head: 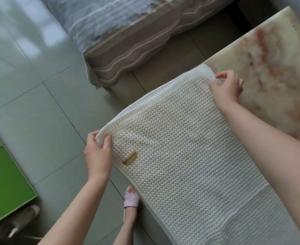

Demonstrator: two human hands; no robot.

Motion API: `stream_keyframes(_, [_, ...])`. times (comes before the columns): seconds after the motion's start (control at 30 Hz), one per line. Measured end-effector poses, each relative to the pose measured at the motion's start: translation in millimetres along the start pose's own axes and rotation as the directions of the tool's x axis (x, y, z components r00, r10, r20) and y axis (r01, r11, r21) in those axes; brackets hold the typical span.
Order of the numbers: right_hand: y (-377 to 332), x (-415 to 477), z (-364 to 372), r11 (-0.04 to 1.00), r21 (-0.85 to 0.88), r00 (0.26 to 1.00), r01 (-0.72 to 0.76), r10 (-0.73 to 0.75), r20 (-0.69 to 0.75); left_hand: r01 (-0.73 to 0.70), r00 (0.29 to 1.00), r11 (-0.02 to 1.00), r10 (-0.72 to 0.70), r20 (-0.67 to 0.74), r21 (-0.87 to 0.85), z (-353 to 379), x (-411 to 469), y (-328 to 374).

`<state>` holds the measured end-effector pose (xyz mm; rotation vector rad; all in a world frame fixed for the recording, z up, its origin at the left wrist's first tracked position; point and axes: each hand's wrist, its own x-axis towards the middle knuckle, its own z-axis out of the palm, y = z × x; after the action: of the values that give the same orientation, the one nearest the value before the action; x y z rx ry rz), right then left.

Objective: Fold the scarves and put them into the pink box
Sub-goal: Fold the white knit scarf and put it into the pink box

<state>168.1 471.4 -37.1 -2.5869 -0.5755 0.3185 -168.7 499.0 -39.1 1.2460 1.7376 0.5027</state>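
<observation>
The left hand (98, 152) and right hand (227, 87) each pinch a corner of the cream chunky-knit scarf (181, 147) mid-frame, probably squaring its fold on the marbled counter (269, 55).

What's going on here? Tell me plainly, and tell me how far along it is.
A person is folding a cream-white knitted scarf spread on a marble-patterned tabletop. The left hand pinches one corner of its far edge and the right hand pinches the other. A small tan label faces up near the left hand. The scarf seems already doubled once. The pink box is not in view, so nothing looks packed yet.
</observation>
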Motion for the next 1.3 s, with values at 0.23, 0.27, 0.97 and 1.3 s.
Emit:
stream_keyframes(0.23, [-31.8, -53.0, 24.5, 0.881, 0.023, 0.852, 0.473, -0.464, 0.243, -0.038, 0.999, 0.997, 0.039, -0.004, 0.062, 1.2, 9.2, 5.2])
stream_keyframes(0.27, [-41.1, -64.6, 31.3, 0.838, 0.036, 0.783, 0.545, -0.524, 0.335, -0.024, 1.0, 0.998, 0.024, -0.003, 0.06, 1.3, 10.5, 5.5])
stream_keyframes(0.97, [-84.8, -84.3, 89.4, 0.701, -0.059, 0.65, 0.711, -0.621, 0.438, -0.121, 0.992, 0.956, 0.129, -0.013, 0.269, 3.1, 23.2, -0.7])
stream_keyframes(1.3, [-41.1, -35.3, 39.4, 0.823, -0.078, 0.766, 0.563, -0.485, 0.421, -0.475, 0.877, 0.801, 0.396, 0.272, 0.364, 54.4, 35.2, 38.5])
